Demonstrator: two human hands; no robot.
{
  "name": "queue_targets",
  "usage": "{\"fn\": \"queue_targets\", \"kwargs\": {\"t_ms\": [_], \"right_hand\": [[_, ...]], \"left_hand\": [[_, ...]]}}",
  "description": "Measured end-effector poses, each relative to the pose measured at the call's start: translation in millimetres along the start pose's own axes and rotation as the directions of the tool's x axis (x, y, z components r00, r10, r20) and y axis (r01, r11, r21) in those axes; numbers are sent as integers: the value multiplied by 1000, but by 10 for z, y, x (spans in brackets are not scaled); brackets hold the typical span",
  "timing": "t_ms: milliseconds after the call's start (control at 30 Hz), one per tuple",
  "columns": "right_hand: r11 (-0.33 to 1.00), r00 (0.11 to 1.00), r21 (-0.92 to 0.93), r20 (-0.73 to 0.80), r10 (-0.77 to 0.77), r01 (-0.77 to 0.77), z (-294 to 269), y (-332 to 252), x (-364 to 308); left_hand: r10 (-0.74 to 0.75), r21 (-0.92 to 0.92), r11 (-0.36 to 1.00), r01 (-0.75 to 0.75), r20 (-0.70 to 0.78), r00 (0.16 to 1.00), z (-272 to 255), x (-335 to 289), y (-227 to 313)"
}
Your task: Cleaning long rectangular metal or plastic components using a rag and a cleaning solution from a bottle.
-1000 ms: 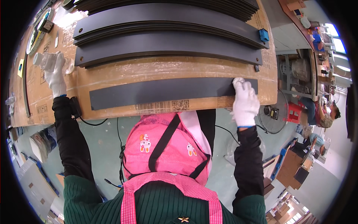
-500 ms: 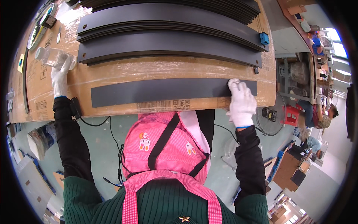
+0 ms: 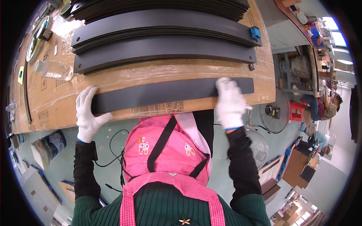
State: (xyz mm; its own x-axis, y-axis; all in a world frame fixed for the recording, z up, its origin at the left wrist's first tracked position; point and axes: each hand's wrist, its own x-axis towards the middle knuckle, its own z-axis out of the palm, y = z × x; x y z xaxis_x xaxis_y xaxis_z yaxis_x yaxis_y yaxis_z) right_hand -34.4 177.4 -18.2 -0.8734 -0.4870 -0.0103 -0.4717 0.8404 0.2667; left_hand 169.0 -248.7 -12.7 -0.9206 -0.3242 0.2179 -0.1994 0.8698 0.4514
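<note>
A long dark grey flat strip point(image 3: 158, 92) lies on the cardboard-topped table near its front edge. My left hand point(image 3: 88, 113), in a white glove, is at the strip's left end, thumb and fingers spread apart around the corner. Toward the strip's other end, my gloved right hand point(image 3: 229, 101) presses down with bunched fingers; whatever they hold is hidden, and the hand is slightly blurred. Beyond my left hand, a clear plastic bottle point(image 3: 56, 71) lies on its side, touched by neither hand.
Stacks of similar dark strips point(image 3: 162, 49) fill the far side, with a small blue block point(image 3: 255, 32) on their right end. A tape roll point(image 3: 37, 41) sits far left. To the right stand a floor fan point(image 3: 273, 110) and a red stool point(image 3: 296, 110); people work beyond.
My left hand has let go of the bottle and come nearer, to the strip's left end. My right hand has slid left along the strip. The view has shifted slightly.
</note>
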Motion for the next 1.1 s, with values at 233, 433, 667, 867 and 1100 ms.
{"fn": "queue_targets", "kwargs": {"t_ms": [233,433,667,867,1100], "right_hand": [[912,959,295,99,267,-284,55,421,86],[270,980,961,110,-167,-61,-443,-554,-590],[-54,663,984,155,733,-170,45,1612,-567],[605,736,593,-30,676,-532,494,2561,-252],[926,935,171,-52,350,-337,361,900,-83]], "left_hand": [[182,155,961,-230,276,944,49,331,234],[331,52,935,-351,230,915,74,353,334],[361,-46,932,-361,227,904,602,508,1622],[349,-67,937,-344,260,900,1259,652,2171],[311,-64,950,-305,263,913,1312,651,2160]]}}
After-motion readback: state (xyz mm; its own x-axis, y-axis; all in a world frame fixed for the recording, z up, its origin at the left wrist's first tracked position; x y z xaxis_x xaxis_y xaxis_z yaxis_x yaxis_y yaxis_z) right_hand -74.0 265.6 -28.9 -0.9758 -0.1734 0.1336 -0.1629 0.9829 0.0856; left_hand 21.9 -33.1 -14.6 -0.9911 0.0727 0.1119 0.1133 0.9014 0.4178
